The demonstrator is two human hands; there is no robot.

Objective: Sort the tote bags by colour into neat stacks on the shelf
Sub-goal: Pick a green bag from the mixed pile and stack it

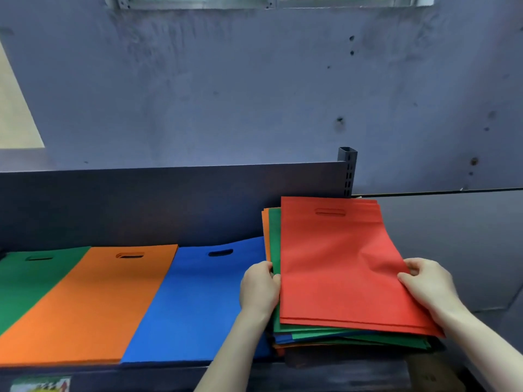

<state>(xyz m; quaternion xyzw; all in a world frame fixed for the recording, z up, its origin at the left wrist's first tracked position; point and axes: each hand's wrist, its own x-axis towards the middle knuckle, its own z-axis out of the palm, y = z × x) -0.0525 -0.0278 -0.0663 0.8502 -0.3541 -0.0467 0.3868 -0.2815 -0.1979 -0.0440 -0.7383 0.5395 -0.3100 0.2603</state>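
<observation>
A mixed pile of tote bags (351,336) lies at the right end of the shelf (169,372), with green, blue and orange edges showing under it. On top lies a red bag (339,267) with its handle slot at the far end. My left hand (259,287) grips the left edge of the red bag. My right hand (427,284) pinches its right edge, thumb on top. To the left lie a blue bag (195,304), an orange bag (93,304) and a green bag (25,281), side by side and flat.
A dark back panel (169,205) runs behind the shelf, with a slotted metal upright (347,172) at its right end. A grey wall stands behind. A coloured label (39,384) shows at the shelf's front lower left.
</observation>
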